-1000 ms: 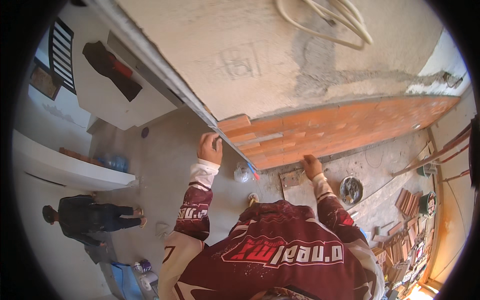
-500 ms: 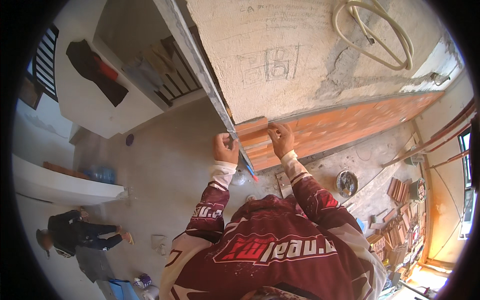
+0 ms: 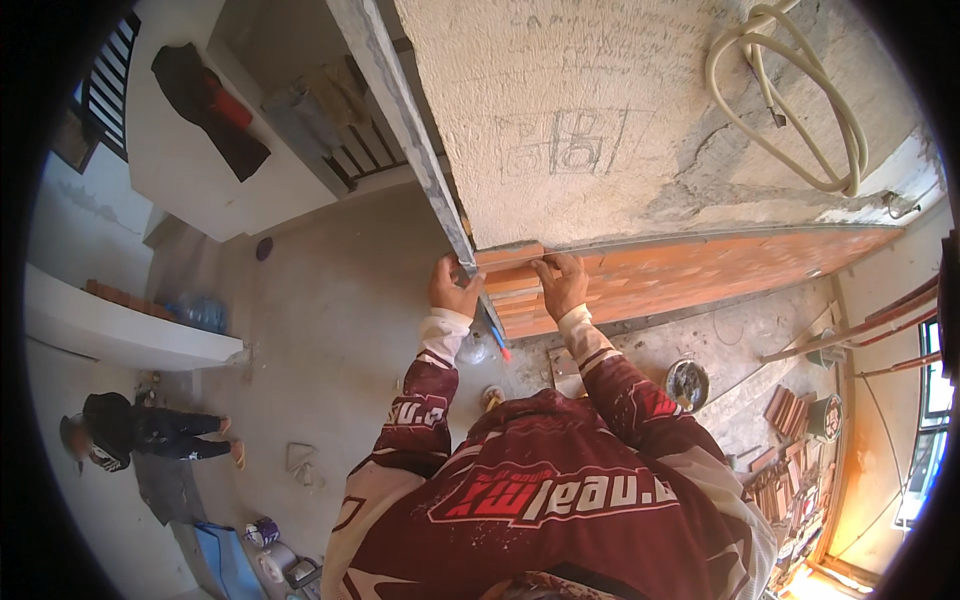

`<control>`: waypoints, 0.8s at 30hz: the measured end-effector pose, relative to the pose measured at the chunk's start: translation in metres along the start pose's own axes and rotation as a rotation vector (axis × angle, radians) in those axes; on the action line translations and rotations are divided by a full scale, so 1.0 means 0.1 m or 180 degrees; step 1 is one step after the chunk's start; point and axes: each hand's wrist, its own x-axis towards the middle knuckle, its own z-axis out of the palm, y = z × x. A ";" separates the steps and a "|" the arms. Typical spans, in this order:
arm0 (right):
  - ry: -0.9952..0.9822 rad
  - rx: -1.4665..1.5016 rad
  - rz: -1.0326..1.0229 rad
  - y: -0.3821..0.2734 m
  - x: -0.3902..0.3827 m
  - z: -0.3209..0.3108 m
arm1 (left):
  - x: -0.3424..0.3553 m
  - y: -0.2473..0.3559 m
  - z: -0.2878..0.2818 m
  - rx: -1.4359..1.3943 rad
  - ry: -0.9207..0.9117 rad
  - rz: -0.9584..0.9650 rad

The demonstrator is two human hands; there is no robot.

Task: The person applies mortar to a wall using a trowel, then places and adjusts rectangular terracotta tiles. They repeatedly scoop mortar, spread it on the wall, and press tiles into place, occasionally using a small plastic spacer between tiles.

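My left hand point(image 3: 456, 288) is at the edge of a long grey straight strip point(image 3: 432, 185) standing at the wall's end. Its fingers are bent together against the strip; whatever they pinch is too small to make out. Against the face of the orange brick wall point(image 3: 660, 270), my right hand point(image 3: 563, 284) has thumb and fingertips drawn together beside the top course. What lies between those fingertips is hidden. Between the hands sits an orange brick point(image 3: 510, 256) at the top end of the wall. A pale, thin line seems to run along the wall's upper edge.
Rough plaster point(image 3: 560, 90) with pencil sketches and a coiled pale hose point(image 3: 855, 150) lies beyond the bricks. To the right are a mortar bucket point(image 3: 687, 384) and stacked bricks point(image 3: 785, 480). Another person point(image 3: 150, 430) is at the lower left, near a blue board point(image 3: 225, 560).
My left hand has come in against the strip, its fingers closer together. My right fingertips have lowered slightly on the brick face. The view has shifted a little, and the other person's pose has changed.
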 end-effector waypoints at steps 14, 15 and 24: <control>-0.0001 -0.0096 0.0259 0.04 0.01 0.08 | 0.14 -0.07 -0.02 -0.0758 -0.0501 -0.0312; -0.0046 -0.0165 0.0269 0.03 0.01 0.08 | 0.13 -0.08 -0.02 -0.0791 -0.0484 -0.0305; -0.0075 -0.0315 0.0130 0.05 0.02 0.06 | 0.13 0.00 -0.05 -0.0593 -0.0436 -0.0105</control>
